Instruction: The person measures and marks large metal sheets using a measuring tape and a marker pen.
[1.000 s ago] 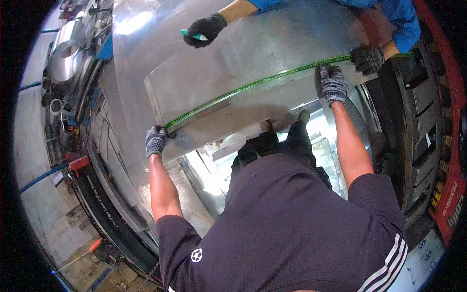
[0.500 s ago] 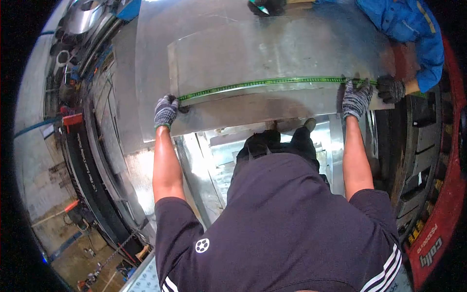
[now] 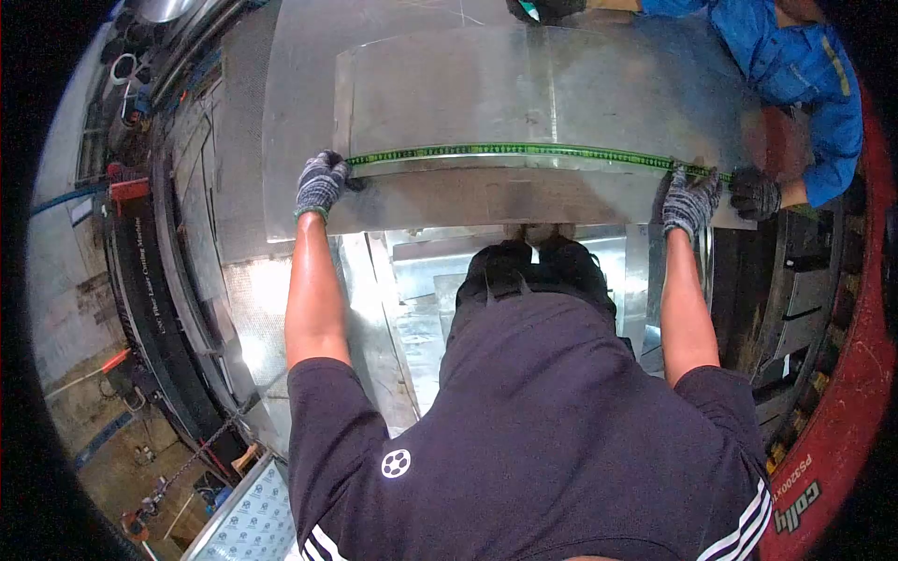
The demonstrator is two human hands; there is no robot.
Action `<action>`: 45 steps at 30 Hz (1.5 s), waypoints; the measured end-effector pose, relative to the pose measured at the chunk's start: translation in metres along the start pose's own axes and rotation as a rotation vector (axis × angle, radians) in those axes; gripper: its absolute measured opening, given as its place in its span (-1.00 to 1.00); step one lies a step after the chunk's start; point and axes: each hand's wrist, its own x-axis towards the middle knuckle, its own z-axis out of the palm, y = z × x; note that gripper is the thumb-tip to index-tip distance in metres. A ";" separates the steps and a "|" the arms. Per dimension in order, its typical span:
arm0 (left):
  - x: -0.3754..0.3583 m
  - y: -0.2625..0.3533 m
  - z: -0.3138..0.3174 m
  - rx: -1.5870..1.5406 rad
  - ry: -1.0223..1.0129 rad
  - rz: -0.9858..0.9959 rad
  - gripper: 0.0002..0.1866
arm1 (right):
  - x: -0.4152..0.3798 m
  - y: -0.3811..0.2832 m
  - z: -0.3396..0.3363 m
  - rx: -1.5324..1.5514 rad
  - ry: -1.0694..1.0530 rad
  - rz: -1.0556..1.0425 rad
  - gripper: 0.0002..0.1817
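A green tape measure (image 3: 505, 149) runs left to right across a grey metal sheet (image 3: 440, 93), close to its near edge. My left hand (image 3: 322, 182), in a grey knitted glove, is closed on the tape's left end; its fingertips are partly hidden. Toward the other end, my gloved right hand (image 3: 690, 203) rests with fingers spread, fingertips touching the tape and the sheet. Just beyond it, a co-worker's dark-gloved hand (image 3: 756, 194) is at the tape's right end. The co-worker's other hand (image 3: 544, 9) has a white-and-green pointed tool, at the far side of the sheet.
A larger metal sheet (image 3: 295, 103) lies underneath. A co-worker in a blue sleeve (image 3: 828, 140) leans in from the right. Dark machine rails (image 3: 150, 299) stand at left, a red machine frame (image 3: 832, 439) at right. A film-covered sheet (image 3: 248, 519) lies at lower left.
The tape's left part now sits higher in view and its right end slightly lower, as the camera view has shifted. Both my hands keep their places along the tape.
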 end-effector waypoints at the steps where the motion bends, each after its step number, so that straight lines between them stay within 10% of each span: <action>1: 0.003 -0.003 0.002 -0.004 0.004 -0.005 -0.71 | 0.001 -0.001 0.001 -0.009 -0.004 0.009 -0.01; 21: 0.015 -0.025 0.018 -0.123 -0.032 0.017 -0.73 | -0.012 0.007 0.001 0.063 -0.004 -0.047 -0.25; 33: 0.013 -0.022 0.009 0.042 0.053 0.229 -0.68 | -0.210 -0.149 -0.020 0.663 -0.197 -0.382 -0.61; 45: 0.008 -0.022 0.006 -0.045 0.077 0.318 -0.70 | -0.217 -0.153 -0.014 0.331 -0.085 -0.560 -0.64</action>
